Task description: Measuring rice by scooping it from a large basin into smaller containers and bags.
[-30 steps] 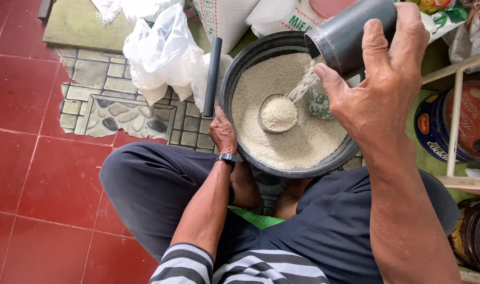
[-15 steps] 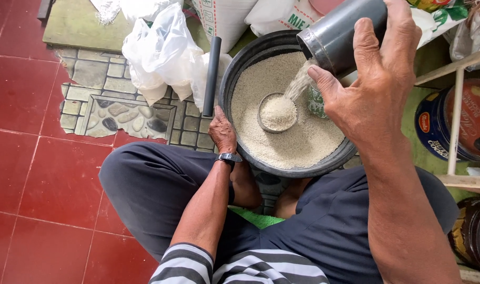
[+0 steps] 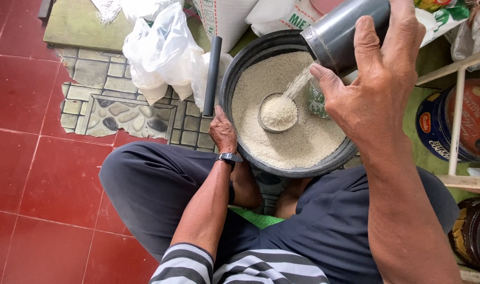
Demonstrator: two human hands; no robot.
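1. The right hand (image 3: 379,87) is gripping a grey metal cylinder (image 3: 347,29), fingers wrapped firmly around its body, tilting it mouth-down above the far side of the black basin (image 3: 240,68).
2. A stream of pale grain (image 3: 299,81) is falling from the cylinder into a small round cup (image 3: 278,112), which is sitting in the grain and heaped full.
3. The left hand (image 3: 222,131) is resting closed against the near-left rim of the basin, steadying it.
4. The basin is standing on the floor between the person's folded legs and is holding a deep layer of the same grain.
5. A white plastic bag (image 3: 163,50) is lying just left of the basin.
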